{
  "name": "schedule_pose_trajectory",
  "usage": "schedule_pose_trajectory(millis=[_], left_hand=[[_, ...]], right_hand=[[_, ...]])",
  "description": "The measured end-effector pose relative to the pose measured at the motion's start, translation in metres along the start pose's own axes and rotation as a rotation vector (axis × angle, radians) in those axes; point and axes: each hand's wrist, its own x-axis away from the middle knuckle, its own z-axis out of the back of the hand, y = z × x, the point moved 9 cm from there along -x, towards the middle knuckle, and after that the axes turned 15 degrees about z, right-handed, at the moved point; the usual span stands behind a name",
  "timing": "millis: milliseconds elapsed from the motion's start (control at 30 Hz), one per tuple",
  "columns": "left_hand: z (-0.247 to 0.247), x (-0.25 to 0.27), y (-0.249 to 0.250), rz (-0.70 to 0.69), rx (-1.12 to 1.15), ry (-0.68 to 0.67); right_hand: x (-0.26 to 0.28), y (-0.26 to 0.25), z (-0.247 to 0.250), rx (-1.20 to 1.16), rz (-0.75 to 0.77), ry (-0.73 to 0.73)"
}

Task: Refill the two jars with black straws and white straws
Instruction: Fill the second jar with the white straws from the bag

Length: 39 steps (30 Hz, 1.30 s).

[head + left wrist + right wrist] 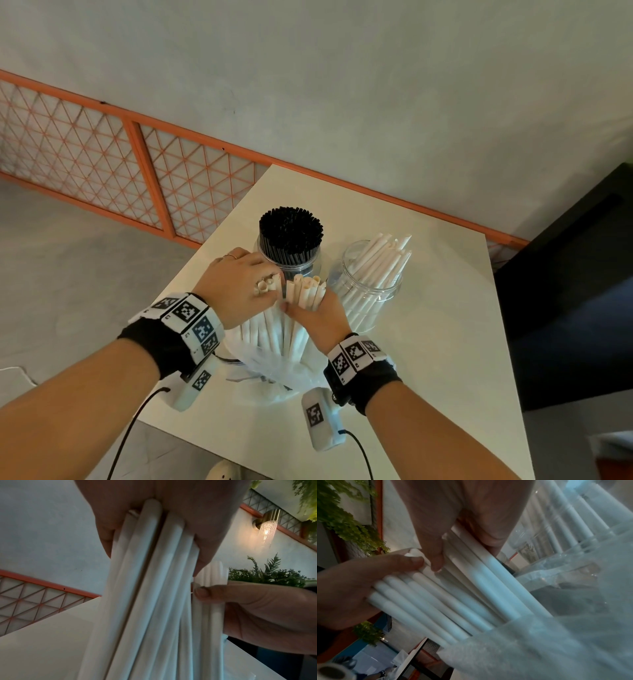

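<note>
White straws (274,329) stood in a bunch at the near middle of the bench (445,342), their lower ends still in a thin plastic bag (274,380). On the left, the left hand (236,284) was curled round one part of the bunch near its top, and just right of it the right hand (318,318) gripped the other part, thumb pressed across the tubes; the two hands touched. Farther back stood the jar of black straws (289,240), packed full, and to its right the clear jar (370,284) holding white ones that leaned loosely with room left.

Such straws looked light, stiff along their length, but easy to crush or kink, and smooth enough to slide out of a loose grip, so a firm hold round the upper half seemed best. The bag looked soft and clingy and might drag along. The bench edge ran close on the left; open room lay to the right and near side.
</note>
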Motion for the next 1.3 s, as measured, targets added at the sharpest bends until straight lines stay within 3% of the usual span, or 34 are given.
schedule_pose_trajectory(millis=[200,567,833,967,1133,1300], left_hand=[[-0.004,0.002,0.012,-0.048,0.009,0.028],[-0.004,0.004,0.016,-0.047,-0.010,0.026],[-0.004,-0.002,0.011,-0.031,-0.033,0.006],[-0.003,-0.006,0.014,-0.027,-0.022,0.020],[-0.003,-0.012,0.011,-0.014,0.010,0.020],[-0.004,-0.018,0.014,-0.029,-0.009,0.011]], right_hand=[[0.004,-0.004,0.007,-0.153,0.008,0.089],[0.006,-0.016,0.014,-0.106,0.050,0.107],[0.015,-0.034,0.036,-0.222,0.134,0.213],[0.017,-0.018,0.032,-0.276,0.043,0.267],[0.018,-0.001,0.035,-0.176,-0.068,0.272],[0.005,-0.041,0.070,-0.196,-0.016,0.341]])
